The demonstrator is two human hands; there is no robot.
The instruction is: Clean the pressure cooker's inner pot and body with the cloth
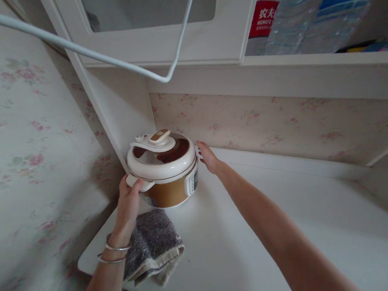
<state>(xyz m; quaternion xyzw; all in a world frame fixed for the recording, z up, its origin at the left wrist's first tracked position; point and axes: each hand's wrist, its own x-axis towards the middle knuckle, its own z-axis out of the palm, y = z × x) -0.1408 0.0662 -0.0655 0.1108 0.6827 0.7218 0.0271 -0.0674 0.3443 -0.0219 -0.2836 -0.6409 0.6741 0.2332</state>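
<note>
An electric pressure cooker point(171, 190) with a white lid, brown top and gold body stands upright at the counter's back left corner. My left hand point(129, 197) is closed around its white near-side handle point(139, 183), thumb on top. On the opposite side, my right hand point(209, 157) has its curled fingers against the cooker's edge, where the far handle is hidden. A folded dark grey towel point(155, 241) with a pale border lies on the counter in front of the cooker, beside my left wrist.
The white counter point(256, 230) extends right from the cooker. Overhead hang a white cabinet point(164, 44) and a shelf point(322, 59) with plastic-wrapped bottles point(291, 19). A bent white rod point(105, 58) crosses the upper view. A floral-papered wall point(26, 133) is at left.
</note>
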